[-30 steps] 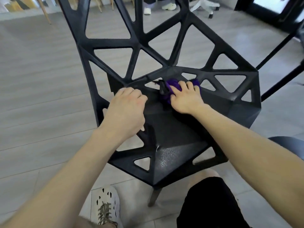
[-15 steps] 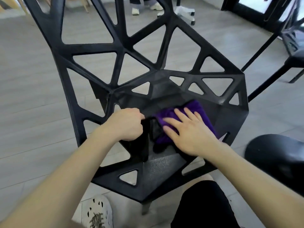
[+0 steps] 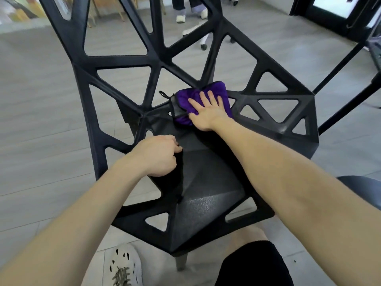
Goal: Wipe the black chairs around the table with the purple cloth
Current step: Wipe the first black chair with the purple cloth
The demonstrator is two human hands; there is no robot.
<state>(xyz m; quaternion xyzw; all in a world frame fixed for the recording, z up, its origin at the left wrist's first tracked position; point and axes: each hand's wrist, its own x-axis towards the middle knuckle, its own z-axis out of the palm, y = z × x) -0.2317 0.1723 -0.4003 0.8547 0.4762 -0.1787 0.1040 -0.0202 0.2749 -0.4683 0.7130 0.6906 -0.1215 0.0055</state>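
- The black chair point(image 3: 206, 182) stood just in front of the person, its faceted seat facing the camera and its open triangular lattice back rising behind it.
- The purple cloth point(image 3: 219, 88) lay at the rear of the seat, where the seat met the back, right of the middle. A small black loop point(image 3: 162, 93) stuck out from its left corner.
- The right hand point(image 3: 208, 112) lay flat on the cloth, palm down, with straight, slightly spread fingers pressing it against the chair. It grasped nothing.
- The left hand point(image 3: 156, 155) sat at the left edge of the seat, knuckles up. Its fingers were curled round the rim beside a triangular opening, and the thumb lay on the seat's surface.
- Below the seat's front edge were the person's white perforated shoe point(image 3: 123, 267) and a knee in black shorts point(image 3: 253, 265), on a grey plank floor point(image 3: 41, 120).
- Part of a rounded dark seat point(image 3: 362, 188) showed at the right edge.
- Another person's feet point(image 3: 181, 17) stood far behind the back of the chair.
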